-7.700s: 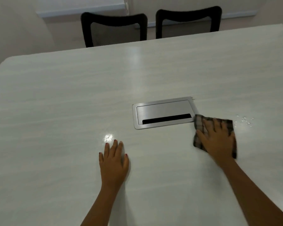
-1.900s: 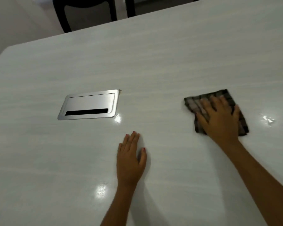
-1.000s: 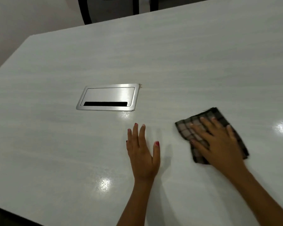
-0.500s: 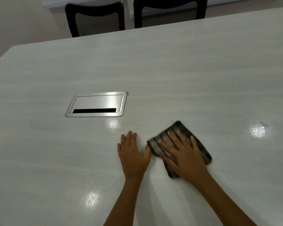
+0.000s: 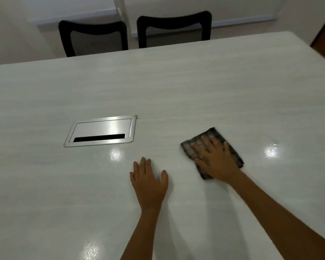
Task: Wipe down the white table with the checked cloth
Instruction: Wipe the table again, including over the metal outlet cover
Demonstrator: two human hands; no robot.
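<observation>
The white table (image 5: pixel 176 87) runs off the picture at the left, the right and the bottom. On its left part sits one flat silver lid (image 5: pixel 99 131) with one dark slot. Behind the table stand two black chairs, the left chair (image 5: pixel 92 28) and the right chair (image 5: pixel 174 19). The table hides their seats and legs. The left hand (image 5: pixel 148 182) lies flat on the table near the middle, fingers straight, holding nothing. A little to its right lies one checked cloth (image 5: pixel 188 150), flat on the table. The right hand (image 5: pixel 216 160) presses down on it with straight, spread fingers and covers most of it. Both look blurry. Both arms are cut off at the bottom. Three bright light spots shine on the table.
</observation>
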